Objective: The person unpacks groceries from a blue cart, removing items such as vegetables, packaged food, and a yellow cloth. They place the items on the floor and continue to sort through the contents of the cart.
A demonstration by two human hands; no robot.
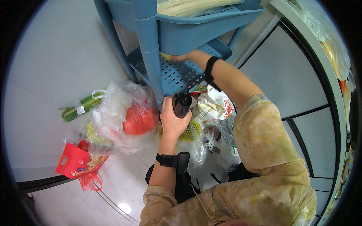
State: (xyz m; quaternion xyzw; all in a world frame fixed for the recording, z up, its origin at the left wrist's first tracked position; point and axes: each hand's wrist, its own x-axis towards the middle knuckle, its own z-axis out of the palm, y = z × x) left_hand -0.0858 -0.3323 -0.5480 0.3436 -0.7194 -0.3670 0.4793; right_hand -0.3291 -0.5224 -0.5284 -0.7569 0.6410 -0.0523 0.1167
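My left hand [174, 121] grips dark, shiny rolls [182, 103], which look like black plastic bags, in front of the shelf's near post. Under the upper basket of a blue plastic shelf rack [183, 35], my right hand [182, 57] reaches over the perforated lower tray [181, 73]. A blurred yellow item [165, 56] shows at its fingers; the basket's rim hides part of it. Below my left hand lies something in yellow foam netting [192, 131].
Left of the rack, clear plastic bags [113, 104], one around a red bag [140, 118], lie by green stalks [82, 107] and a red carton [80, 161]. A white printed bag [213, 106] is at right. Grey cabinet doors [288, 76] flank the right side.
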